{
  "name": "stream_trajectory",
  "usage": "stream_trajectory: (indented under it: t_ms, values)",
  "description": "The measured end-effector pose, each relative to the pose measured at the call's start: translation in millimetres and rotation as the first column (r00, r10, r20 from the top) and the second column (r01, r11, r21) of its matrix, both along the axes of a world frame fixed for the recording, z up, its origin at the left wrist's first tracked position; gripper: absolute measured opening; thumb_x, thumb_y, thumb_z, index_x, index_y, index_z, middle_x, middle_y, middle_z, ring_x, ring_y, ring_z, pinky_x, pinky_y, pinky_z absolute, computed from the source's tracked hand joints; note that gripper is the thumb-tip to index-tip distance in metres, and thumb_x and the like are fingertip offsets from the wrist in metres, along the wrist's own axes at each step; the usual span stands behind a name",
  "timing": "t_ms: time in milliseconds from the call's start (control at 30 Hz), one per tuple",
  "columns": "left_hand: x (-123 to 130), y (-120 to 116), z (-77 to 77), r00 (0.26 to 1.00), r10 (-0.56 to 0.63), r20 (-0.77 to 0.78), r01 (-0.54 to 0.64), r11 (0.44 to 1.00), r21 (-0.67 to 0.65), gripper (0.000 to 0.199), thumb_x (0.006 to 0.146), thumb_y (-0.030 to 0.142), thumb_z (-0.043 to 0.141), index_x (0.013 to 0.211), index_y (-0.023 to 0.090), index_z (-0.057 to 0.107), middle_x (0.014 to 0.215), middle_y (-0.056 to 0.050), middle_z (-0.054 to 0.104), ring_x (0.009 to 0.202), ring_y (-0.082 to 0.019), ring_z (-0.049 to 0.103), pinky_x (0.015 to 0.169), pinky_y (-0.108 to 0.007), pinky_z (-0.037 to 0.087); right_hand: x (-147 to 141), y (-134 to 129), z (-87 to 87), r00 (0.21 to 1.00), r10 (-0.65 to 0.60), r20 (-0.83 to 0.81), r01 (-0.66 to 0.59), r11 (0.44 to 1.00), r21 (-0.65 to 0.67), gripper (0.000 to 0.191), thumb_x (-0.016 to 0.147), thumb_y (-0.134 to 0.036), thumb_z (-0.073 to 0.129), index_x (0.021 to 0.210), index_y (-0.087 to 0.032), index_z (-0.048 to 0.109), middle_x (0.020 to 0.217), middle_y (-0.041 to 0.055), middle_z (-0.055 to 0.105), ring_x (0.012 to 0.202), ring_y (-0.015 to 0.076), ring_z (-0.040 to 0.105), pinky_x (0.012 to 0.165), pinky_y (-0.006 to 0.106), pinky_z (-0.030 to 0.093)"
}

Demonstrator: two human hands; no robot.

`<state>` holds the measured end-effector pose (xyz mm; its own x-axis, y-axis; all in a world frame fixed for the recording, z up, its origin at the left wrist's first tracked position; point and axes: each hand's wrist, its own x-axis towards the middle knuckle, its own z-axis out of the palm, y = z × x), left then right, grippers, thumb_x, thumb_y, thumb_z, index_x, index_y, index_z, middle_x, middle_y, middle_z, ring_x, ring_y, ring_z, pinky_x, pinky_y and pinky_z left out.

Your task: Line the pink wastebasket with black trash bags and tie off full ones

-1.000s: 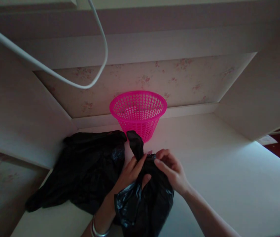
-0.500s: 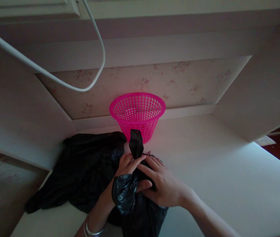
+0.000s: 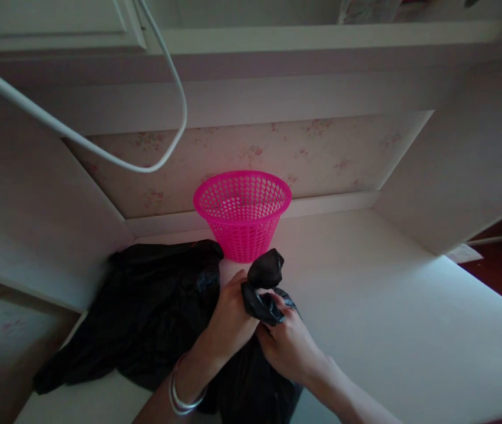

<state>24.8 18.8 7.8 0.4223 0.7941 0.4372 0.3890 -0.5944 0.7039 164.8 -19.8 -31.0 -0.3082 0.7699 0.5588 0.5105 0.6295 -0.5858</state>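
Gripping black plastic bag (image 3: pixel 255 388) over white bench (image 3: pixel 366 282), curling left hand (image 3: pixel 233 318) and right hand (image 3: pixel 290 344) tightly around neck. Showing gathered neck, raised loops (image 3: pixel 266 268), no visible knot. Working near pink basket (image 3: pixel 244 238), beside spread-out black plastic (image 3: pixel 154 306).

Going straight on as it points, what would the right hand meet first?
Likely the bunched top of the black plastic bag, which the right hand touches; depth beyond, toward the left hand, is unclear.
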Motion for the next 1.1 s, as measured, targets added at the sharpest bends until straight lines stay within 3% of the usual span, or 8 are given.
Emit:
stream_trajectory:
  t_ms: [200, 333, 400, 567, 667, 833, 967, 1100]
  values:
    - [3.3, -5.3, 4.0, 0.999, -0.020, -0.044, 0.023, 0.996, 0.082, 0.031, 0.090, 0.016, 0.068, 0.118, 0.026, 0.077, 0.108, -0.008, 0.076, 0.106, -0.026, 0.070, 0.097, -0.041, 0.059, 19.8, 1.1, 14.0, 0.999, 0.003, -0.053, -0.003, 1.000, -0.003, 0.037, 0.073, 0.003, 0.046, 0.089, -0.020, 0.069, 0.094, 0.0089, 0.076, 0.098, 0.0227, 0.074, 0.088, 0.033, 0.062]
    - [-3.7, -21.7, 12.2, 0.997, -0.007, -0.083, 0.013, 0.998, 0.068, 0.057, 0.079, 0.033, 0.086, 0.133, 0.028, 0.068, 0.139, -0.013, 0.059, 0.127, -0.030, 0.062, 0.107, -0.046, 0.056, 52.5, -0.1, 36.3, 1.000, -0.012, -0.025, 0.008, 0.988, -0.154, 0.038, 0.085, -0.001, 0.048, 0.107, -0.020, 0.074, 0.097, 0.0082, 0.079, 0.086, 0.0192, 0.076, 0.077, 0.027, 0.062]
    - [-8.7, -31.6, 8.1, 0.999, 0.019, -0.032, -0.017, 0.997, 0.073, 0.059, 0.082, 0.037, 0.084, 0.136, 0.027, 0.064, 0.140, -0.014, 0.057, 0.127, -0.028, 0.062, 0.106, -0.043, 0.057, 72.6, 1.1, 46.3, 0.998, -0.059, -0.019, 0.055, 0.983, -0.176, 0.039, 0.090, -0.005, 0.048, 0.115, -0.021, 0.073, 0.106, 0.0088, 0.080, 0.089, 0.0184, 0.079, 0.077, 0.025, 0.062]
    - [-18.3, -53.0, -26.4, 0.993, 0.119, -0.020, -0.119, 0.993, -0.024, 0.026, 0.099, 0.030, 0.063, 0.124, 0.025, 0.068, 0.120, -0.011, 0.068, 0.115, -0.023, 0.069, 0.101, -0.037, 0.060, 130.1, 17.5, 62.0, 0.975, -0.217, 0.052, 0.221, 0.971, -0.095, 0.034, 0.092, -0.014, 0.052, 0.116, -0.022, 0.076, 0.114, 0.0094, 0.081, 0.099, 0.0228, 0.079, 0.083, 0.029, 0.063]
    - [-22.6, -65.3, -53.8, 0.991, 0.121, -0.055, -0.128, 0.981, -0.143, 0.022, 0.100, 0.034, 0.060, 0.116, 0.023, 0.071, 0.117, -0.011, 0.072, 0.112, -0.024, 0.071, 0.099, -0.037, 0.061, 170.8, 36.1, 64.0, 0.935, -0.315, 0.162, 0.330, 0.941, -0.072, 0.036, 0.090, -0.018, 0.051, 0.114, -0.021, 0.078, 0.107, 0.0087, 0.082, 0.089, 0.0227, 0.080, 0.078, 0.030, 0.063]
    - [-31.1, -82.2, -89.9, 0.984, 0.176, -0.041, -0.180, 0.946, -0.271, 0.028, 0.101, 0.044, 0.057, 0.110, 0.023, 0.074, 0.113, -0.012, 0.075, 0.106, -0.025, 0.074, 0.095, -0.036, 0.062, 241.9, 78.0, 56.8, 0.878, -0.351, 0.326, 0.403, 0.909, -0.105, 0.036, 0.085, -0.023, 0.052, 0.109, -0.021, 0.080, 0.100, 0.0088, 0.082, 0.085, 0.0250, 0.079, 0.080, 0.035, 0.061]
    - [-34.9, -85.6, -98.4, 0.980, 0.197, -0.027, -0.195, 0.929, -0.315, 0.033, 0.101, 0.049, 0.056, 0.105, 0.023, 0.075, 0.108, -0.011, 0.075, 0.098, -0.024, 0.075, 0.091, -0.035, 0.063, 279.4, 111.9, 46.3, 0.842, -0.406, 0.354, 0.474, 0.871, -0.130, 0.032, 0.081, -0.020, 0.054, 0.102, -0.017, 0.079, 0.091, 0.0109, 0.082, 0.080, 0.0279, 0.078, 0.075, 0.037, 0.061]
    - [-37.0, -83.5, -96.8, 0.976, 0.215, -0.016, -0.209, 0.924, -0.320, 0.035, 0.100, 0.052, 0.057, 0.103, 0.023, 0.077, 0.104, -0.011, 0.076, 0.095, -0.024, 0.075, 0.088, -0.033, 0.064, 290.8, 129.9, 28.3, 0.813, -0.475, 0.337, 0.537, 0.836, -0.116, 0.028, 0.082, -0.024, 0.058, 0.102, -0.017, 0.077, 0.094, 0.0133, 0.082, 0.088, 0.0312, 0.079, 0.077, 0.039, 0.061]
